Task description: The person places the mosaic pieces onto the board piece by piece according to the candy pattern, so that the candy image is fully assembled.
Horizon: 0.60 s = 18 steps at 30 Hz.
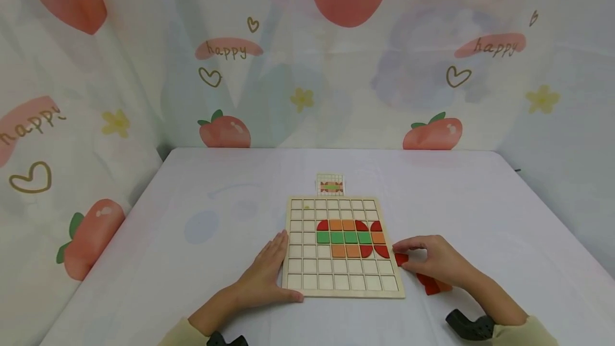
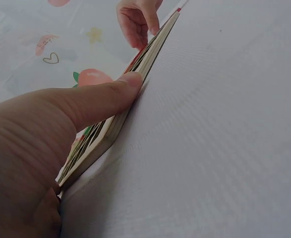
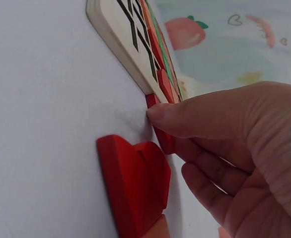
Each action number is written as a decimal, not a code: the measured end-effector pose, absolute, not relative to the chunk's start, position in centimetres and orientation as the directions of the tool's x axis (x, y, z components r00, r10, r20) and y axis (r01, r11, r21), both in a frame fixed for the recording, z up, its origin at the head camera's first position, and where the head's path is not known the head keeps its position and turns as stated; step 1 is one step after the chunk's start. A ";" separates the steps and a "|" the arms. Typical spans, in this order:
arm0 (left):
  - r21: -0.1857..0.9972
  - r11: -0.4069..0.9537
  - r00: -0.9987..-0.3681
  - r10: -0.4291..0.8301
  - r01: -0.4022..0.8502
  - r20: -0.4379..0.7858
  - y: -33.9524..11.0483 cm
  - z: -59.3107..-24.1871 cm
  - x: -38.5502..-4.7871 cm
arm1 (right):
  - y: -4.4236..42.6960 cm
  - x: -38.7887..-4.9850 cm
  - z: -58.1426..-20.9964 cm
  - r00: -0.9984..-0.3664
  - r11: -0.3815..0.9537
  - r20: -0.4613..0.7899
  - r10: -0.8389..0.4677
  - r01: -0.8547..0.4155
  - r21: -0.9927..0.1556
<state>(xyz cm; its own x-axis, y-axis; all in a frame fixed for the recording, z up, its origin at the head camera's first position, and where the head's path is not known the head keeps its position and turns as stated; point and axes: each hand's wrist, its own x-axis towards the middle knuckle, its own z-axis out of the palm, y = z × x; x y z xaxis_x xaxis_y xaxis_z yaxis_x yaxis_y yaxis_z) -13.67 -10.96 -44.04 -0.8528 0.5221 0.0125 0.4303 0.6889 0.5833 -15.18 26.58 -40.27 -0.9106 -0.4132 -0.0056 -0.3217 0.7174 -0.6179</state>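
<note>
A wooden grid board [image 1: 343, 282] lies on the white-covered table, with red quarter-round, orange square and green square tiles in several cells. My left hand [image 1: 261, 277] rests against the board's left edge, fingers extended along it. Its thumb [image 2: 103, 99] touches the front edge. Just off the board's right edge, my right hand [image 1: 439, 259] pinches a red tile [image 3: 164, 143] between thumb and fingers; the tile is close to the tabletop. Below that hand lie more red tiles [image 3: 133, 181] and an orange tile [image 1: 443, 285], partly covered by the hand in the head view.
A small pattern card [image 1: 330, 177] with a candy-like picture stands or lies at the board's far edge; I cannot tell which. White cloth covers the table [image 1: 216, 186]. Printed curtains [image 1: 336, 79] enclose the back and sides.
</note>
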 end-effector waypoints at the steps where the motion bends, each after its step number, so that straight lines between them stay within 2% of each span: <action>1: 0.584 0.688 -0.853 0.522 0.431 0.014 -10.9 -44.0 -13.7 | 26.6 -15.1 -40.3 -0.912 0.721 -0.004 -0.411 -0.322 -0.614; 18: 0.586 0.689 -0.854 0.520 0.426 0.010 -11.0 -44.2 -13.7 | 26.1 -14.1 -40.9 -0.970 0.798 0.060 -0.237 -0.230 -0.557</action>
